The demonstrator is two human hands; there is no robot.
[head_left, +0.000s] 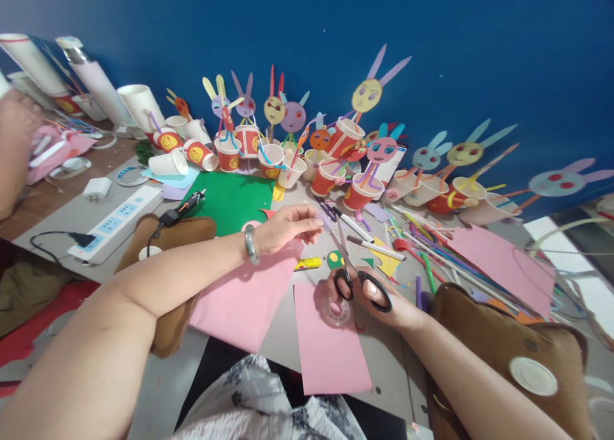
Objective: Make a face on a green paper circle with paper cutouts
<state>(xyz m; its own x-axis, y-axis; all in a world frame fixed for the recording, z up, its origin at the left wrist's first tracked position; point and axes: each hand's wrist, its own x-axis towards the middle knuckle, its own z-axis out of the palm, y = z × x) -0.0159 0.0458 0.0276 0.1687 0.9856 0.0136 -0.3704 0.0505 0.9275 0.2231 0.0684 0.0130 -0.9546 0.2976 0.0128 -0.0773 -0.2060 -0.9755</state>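
Head view — right hand [386, 302] clamped on scissors [343, 251] above the desk [283, 328].
Fingers fill the black loops; the long axis runs away and leftward, blade tips pointing at the left hand [284, 229] — its fingertips pinched together.

scissors [346, 261] in right hand [385, 304], left hand [285, 227] near
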